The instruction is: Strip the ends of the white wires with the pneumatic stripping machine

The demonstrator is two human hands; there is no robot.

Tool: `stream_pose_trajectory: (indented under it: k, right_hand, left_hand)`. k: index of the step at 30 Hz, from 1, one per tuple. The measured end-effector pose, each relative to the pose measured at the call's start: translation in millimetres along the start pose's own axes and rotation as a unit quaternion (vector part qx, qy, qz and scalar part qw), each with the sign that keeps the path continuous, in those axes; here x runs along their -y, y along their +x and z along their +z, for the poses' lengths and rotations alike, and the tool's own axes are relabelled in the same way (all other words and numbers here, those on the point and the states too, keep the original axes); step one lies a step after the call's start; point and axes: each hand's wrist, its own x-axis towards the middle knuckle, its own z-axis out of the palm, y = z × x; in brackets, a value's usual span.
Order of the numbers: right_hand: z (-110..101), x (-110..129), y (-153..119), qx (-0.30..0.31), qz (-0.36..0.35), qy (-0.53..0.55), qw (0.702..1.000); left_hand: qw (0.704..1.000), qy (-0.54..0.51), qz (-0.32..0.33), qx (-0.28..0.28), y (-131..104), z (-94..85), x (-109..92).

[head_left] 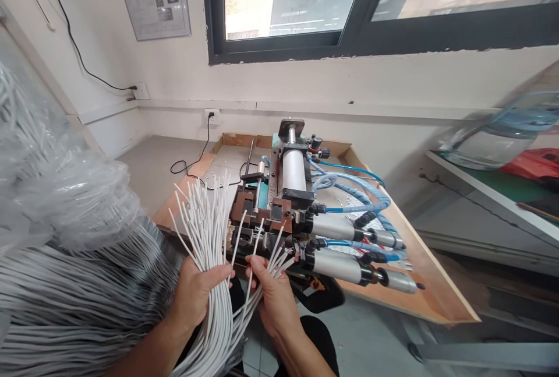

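Note:
A thick bundle of white cables (207, 225) is gripped in my left hand (194, 292), its ends fanning upward. My right hand (273, 295) is closed around a smaller group of the same cables (279, 257), with a single cable near its thumb and fingertips. Both hands are side by side, close in front of a pneumatic machine (266, 211) with brown blocks and silver cylinders. The lower lengths of the cables run down together between my forearms.
Many grey cables (78, 301), partly wrapped in clear plastic (65, 185), lie at the left. The machine sits in a wooden tray (432, 281) with blue air hoses (353, 210). On the right stands a shelf (476, 185) with a large water bottle (493, 138).

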Motion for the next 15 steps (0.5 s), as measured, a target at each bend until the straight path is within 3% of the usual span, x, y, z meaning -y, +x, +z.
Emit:
stream_pose_trajectory:
  k: [6,15]
  right_hand:
    - [6.0,1.4,5.7,-0.032,0.029,0.074,0.996]
    - [11.1,1.7,6.8,0.025,0.111,0.132,0.985]
  left_hand:
    - [1.0,-0.003,-0.003,-0.017,5.7,1.6,-0.8]
    - [1.0,0.003,0.006,-0.001,4.2,7.3,-2.3]
